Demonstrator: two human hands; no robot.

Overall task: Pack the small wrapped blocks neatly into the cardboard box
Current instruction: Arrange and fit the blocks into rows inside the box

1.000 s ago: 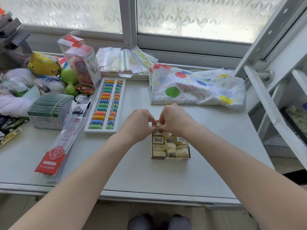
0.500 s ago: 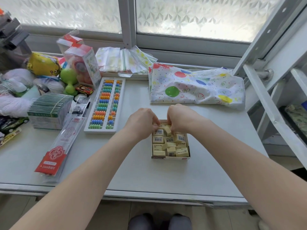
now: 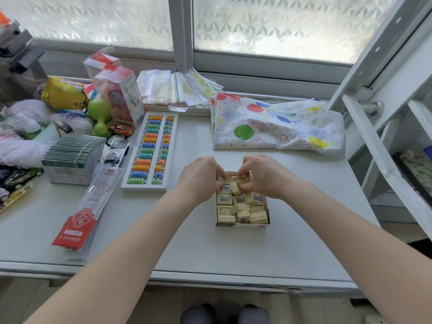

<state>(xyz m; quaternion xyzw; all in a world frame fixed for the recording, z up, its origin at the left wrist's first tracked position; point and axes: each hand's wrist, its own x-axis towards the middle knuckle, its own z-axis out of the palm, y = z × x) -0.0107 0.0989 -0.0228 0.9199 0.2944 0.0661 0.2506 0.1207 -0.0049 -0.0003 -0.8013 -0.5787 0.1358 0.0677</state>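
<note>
The near strip of the white table (image 3: pixel 210 258) lies bare between the two forearms. To the left lies a clear sleeve with a red label (image 3: pixel 87 211), angled from the table's front edge up toward a stack of green-edged packs (image 3: pixel 73 157). The cardboard box (image 3: pixel 242 225) sits right of centre, open at the top, with small wrapped blocks (image 3: pixel 225 199) filling it; the front rows lie partly tilted, and several blocks in the middle show barcode labels. Both hands cover the far end of the box and hide the blocks beneath them. The left hand (image 3: pixel 202 177) is curled, fingertips down at the box's far-left corner; whether it grips a block cannot be determined. The right hand (image 3: pixel 261 176) is curled with thumb and fingers pinched around one tilted block (image 3: pixel 234 188) standing on its corner above the packed rows. Just left of the hands stands a white abacus (image 3: pixel 150 152) with coloured beads, apart from the box. Beyond the hands lies a balloon-print bag (image 3: pixel 278 127), folded flat. Zip bags (image 3: pixel 177 90), a green toy (image 3: pixel 100 115) and a small toy car (image 3: pixel 121 130) lie below the frosted window (image 3: pixel 280 24).
</note>
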